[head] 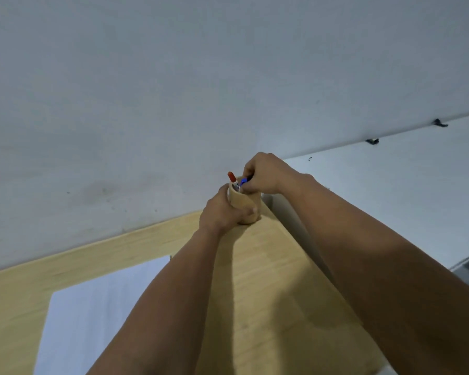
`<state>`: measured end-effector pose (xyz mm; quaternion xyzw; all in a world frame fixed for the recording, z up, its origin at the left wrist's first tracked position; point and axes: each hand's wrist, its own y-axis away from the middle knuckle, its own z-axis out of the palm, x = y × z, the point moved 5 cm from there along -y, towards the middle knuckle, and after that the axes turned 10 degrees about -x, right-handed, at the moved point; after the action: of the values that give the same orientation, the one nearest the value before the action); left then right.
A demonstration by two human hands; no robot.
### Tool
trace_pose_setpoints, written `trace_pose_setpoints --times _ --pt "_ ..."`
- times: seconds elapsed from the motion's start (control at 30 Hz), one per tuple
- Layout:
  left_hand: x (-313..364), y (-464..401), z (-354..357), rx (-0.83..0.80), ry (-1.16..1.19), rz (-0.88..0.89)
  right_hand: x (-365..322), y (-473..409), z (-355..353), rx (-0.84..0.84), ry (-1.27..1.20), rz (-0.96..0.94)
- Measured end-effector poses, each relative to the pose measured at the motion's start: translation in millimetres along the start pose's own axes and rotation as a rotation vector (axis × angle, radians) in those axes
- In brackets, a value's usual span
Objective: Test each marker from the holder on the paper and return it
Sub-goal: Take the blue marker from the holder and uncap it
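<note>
A tan cylindrical holder [246, 204] stands at the far right corner of the wooden table, against the wall. My left hand [222, 212] is wrapped around its left side and front. A marker with a red cap [231, 176] sticks up out of the holder. My right hand [266, 173] hovers over the holder's mouth, fingers pinched on a marker with a blue cap [243, 182] whose lower part is inside the holder. A white sheet of paper [98, 307] lies on the table at the lower left, partly under my left forearm.
The light wooden table [268, 280] ends at a grey-white wall [173, 90] behind the holder. Its right edge drops off beside a white panel [390, 185] with small dark clips. A grey object shows at the far right edge.
</note>
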<state>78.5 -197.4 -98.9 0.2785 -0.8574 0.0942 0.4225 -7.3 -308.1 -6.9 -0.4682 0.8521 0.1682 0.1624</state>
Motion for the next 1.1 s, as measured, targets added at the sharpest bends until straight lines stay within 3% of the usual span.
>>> trace_pose_setpoints --times 0.17,0.4,0.6,0.73,0.83,0.93,1.1 --pt "-5.5 -4.4 9.0 0.055 0.029 0.034 -1.9 -2.7 -3.4 0.04 -0.099 -0.013" --pt "10.2 9.9 -2.3 0.015 -0.036 0.039 -15.1 26.0 -44.9 0.313 -0.428 -0.026" --pt "30.5 58.8 -54.1 0.152 -0.205 -0.048 -51.0 60.9 -76.2 0.451 -0.659 -0.224" --pt "42.8 104.4 -107.0 0.315 -0.13 0.012 -89.9 84.0 -47.5 0.286 -0.741 -0.222" --pt "35.7 146.9 -146.7 0.405 0.049 0.046 -123.4 98.5 -6.4 0.062 -0.743 -0.227" --pt "14.2 194.2 -175.4 0.435 0.145 0.016 -161.8 118.9 30.0 -0.12 -0.719 -0.282" --pt "-29.2 251.3 -216.7 0.416 0.058 -0.013 -230.0 138.9 79.9 -0.324 -0.688 -0.376"
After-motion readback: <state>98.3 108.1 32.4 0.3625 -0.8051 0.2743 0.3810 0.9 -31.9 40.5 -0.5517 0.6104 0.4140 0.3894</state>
